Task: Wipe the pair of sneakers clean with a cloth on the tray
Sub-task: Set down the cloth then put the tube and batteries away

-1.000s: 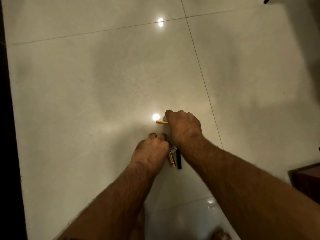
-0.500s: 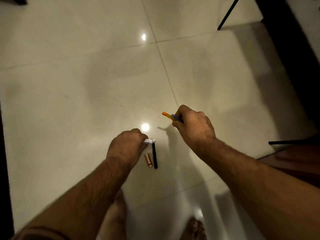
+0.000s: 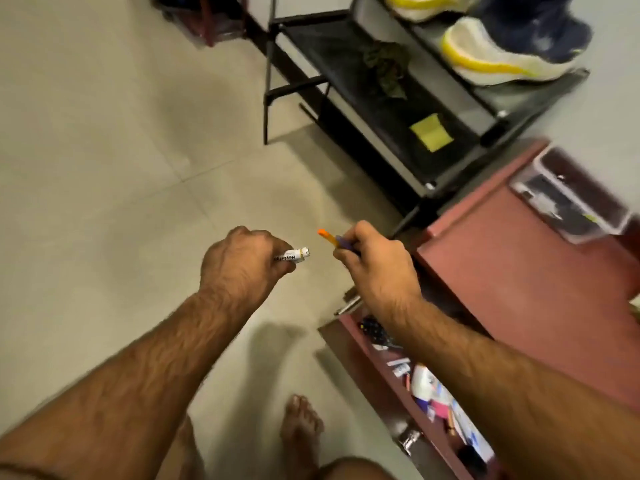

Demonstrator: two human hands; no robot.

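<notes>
We see left hand (image 3: 247, 263) fisted round white tube (image 3: 294, 255), right hand (image 3: 375, 263) pinching orange-tipped pen (image 3: 328, 236). Both full: we judge dropping likely, wiping blocked until emptied. Sneakers (image 3: 498, 51) on black rack (image 3: 381, 109) top shelf, well apart; yellow cloth (image 3: 431, 132) below. Open drawer (image 3: 388, 375) holds blurred small clutter. Clear box (image 3: 571, 199) on red cabinet (image 3: 519, 271), contents unclear. We see no tray.

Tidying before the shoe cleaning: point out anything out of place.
A crumpled dark cloth and a yellow pad lie loose on the shoe rack. The red cabinet's drawer hangs open, cluttered.
</notes>
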